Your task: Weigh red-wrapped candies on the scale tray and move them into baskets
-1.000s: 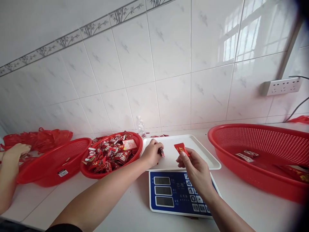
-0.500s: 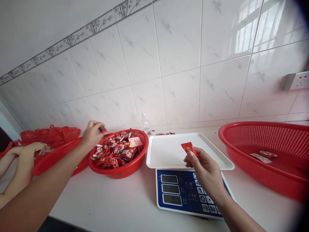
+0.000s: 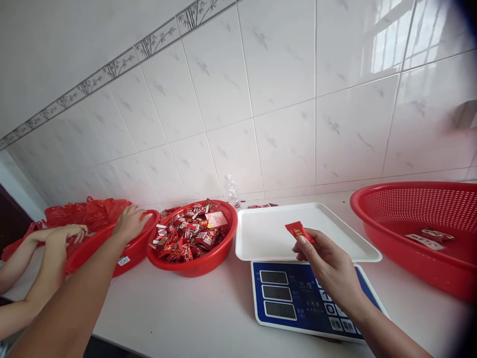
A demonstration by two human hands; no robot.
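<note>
Worktop (image 3: 179, 318) carries three red baskets, tray and scale. Right basket (image 3: 410, 263) has a couple of small packets (image 3: 425, 241) in it. Left basket (image 3: 139, 253) is under the left hand; packed basket (image 3: 197, 267) stands between it and the white tray (image 3: 268, 238). Scale (image 3: 313, 311) is this side of tray; keep wrist off the keys (image 3: 336, 324). Left hand (image 3: 128, 223): fingers loosely spread, underside hidden, can't tell if it holds anything. Reach from above, mind another person's hand (image 3: 74, 232) nearby. Right hand (image 3: 331, 253): grip closed, pinching one end of red packet (image 3: 298, 230) above tray. Pinch lightly, spare the wrapper.
</note>
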